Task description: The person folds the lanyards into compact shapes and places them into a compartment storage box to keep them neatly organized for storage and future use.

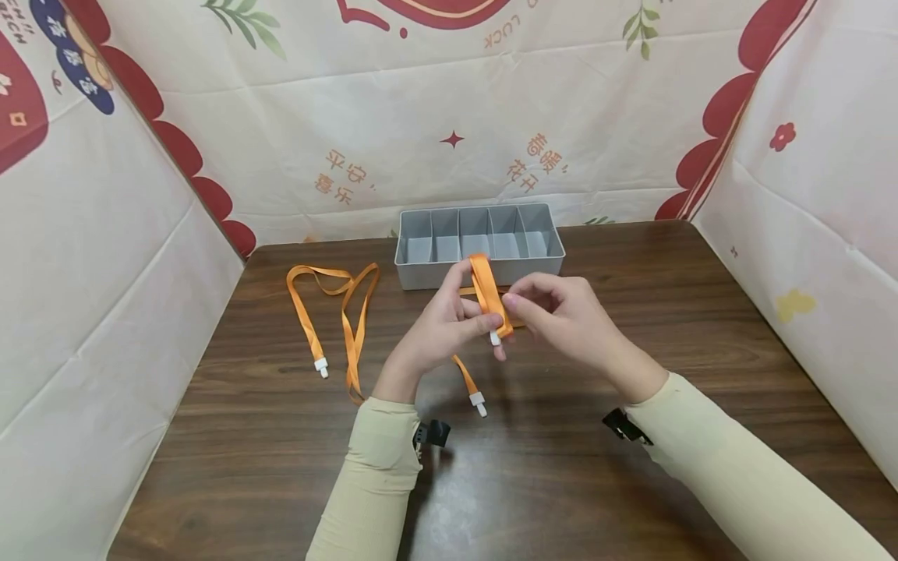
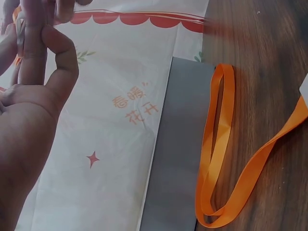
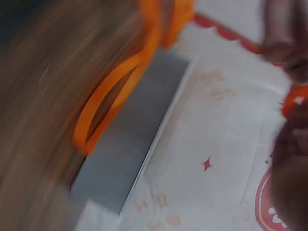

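Observation:
My left hand holds an orange lanyard folded into a flat, narrow bundle, its top loop around the index finger. The left thumb presses the lower part, just above a white clip. From the right, my right hand pinches at the bundle's edge with thumb and curled index finger. A second lanyard lies on the table beneath the hands, partly hidden by them; its white clip points toward me. The right wrist view is blurred.
Behind the hands stands a grey box with several compartments, against the patterned cloth. Another orange lanyard lies loosely looped to the left on the wooden table, its white clip facing me.

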`<state>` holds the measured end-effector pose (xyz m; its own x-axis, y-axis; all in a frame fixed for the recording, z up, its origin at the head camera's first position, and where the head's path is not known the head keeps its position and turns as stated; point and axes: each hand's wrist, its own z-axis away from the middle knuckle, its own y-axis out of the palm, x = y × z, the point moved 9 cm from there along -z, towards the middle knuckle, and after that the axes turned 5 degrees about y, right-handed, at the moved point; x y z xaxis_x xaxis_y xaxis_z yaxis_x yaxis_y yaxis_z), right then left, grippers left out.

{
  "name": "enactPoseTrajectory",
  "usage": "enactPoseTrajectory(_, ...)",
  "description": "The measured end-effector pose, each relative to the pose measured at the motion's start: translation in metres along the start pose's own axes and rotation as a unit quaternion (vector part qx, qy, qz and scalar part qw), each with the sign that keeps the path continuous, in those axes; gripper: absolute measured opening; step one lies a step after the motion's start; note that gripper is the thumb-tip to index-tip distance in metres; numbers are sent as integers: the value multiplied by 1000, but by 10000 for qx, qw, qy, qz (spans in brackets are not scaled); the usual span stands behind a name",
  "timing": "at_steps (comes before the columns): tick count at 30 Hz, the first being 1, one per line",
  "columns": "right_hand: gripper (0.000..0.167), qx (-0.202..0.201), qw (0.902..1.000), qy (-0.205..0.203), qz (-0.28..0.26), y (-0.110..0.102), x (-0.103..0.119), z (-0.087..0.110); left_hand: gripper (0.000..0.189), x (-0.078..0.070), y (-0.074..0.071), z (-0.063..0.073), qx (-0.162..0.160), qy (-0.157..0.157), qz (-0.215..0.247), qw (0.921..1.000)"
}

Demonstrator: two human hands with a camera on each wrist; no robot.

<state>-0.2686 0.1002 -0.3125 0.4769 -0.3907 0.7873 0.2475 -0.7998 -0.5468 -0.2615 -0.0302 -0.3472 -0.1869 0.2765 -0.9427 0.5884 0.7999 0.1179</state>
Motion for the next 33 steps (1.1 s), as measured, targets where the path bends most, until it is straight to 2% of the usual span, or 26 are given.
enactPoseTrajectory(2, 13, 276, 9933, 1006, -502, 4, -12, 2, 71, 0, 2, 0, 33, -7, -120, 9999)
enactPoseTrajectory(3, 14, 424, 9883, 1317, -644, 6, -15, 3, 72, -1, 3, 0, 62, -16, -162, 9998)
enactPoseTrajectory(5, 17, 602, 9801, 1660, -907, 9, -17, 4, 74, -2, 5, 0, 110, -11, -252, 9996)
enactPoseTrajectory(8, 18, 562, 9738, 1864, -1175, 8, -18, 7, 76, -4, 7, -1, 170, -32, -397, 9991)
enactPoseTrajectory(13, 20, 356, 9696, 1930, -1459, 9, -18, 9, 81, -4, 10, -1, 239, -206, -694, 9971)
enactPoseTrajectory(20, 18, 493, 9647, 1877, -1780, 19, -22, 8, 85, -5, 11, 0, 307, -327, -883, 9951)
enactPoseTrajectory(29, 23, -349, 9614, 1841, -2013, 17, -29, 9, 82, -6, 10, -2, 345, -278, -997, 9940)
enactPoseTrajectory(33, 20, -608, 9701, 1607, -1711, 16, -27, 9, 82, -5, 9, -2, 354, -308, -960, 9943)
